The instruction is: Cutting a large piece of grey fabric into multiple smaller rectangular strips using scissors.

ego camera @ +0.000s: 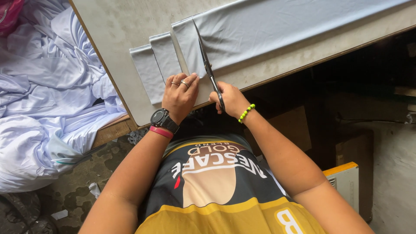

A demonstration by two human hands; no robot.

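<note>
My left hand flat, released, pinning folded pale-grey fabric strip at worktop near edge; right hand clenched on black-handled scissors. Risk: layers slip, cut wanders.

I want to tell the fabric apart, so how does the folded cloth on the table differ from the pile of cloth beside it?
The folded cloth lies flat and smooth in stepped layers on the table; the cloth pile is crumpled and heaped below the table edge. The left hand presses the folded cloth and the scissors in the right hand lie over it; nothing touches the pile. Both look pale bluish-white.
</note>
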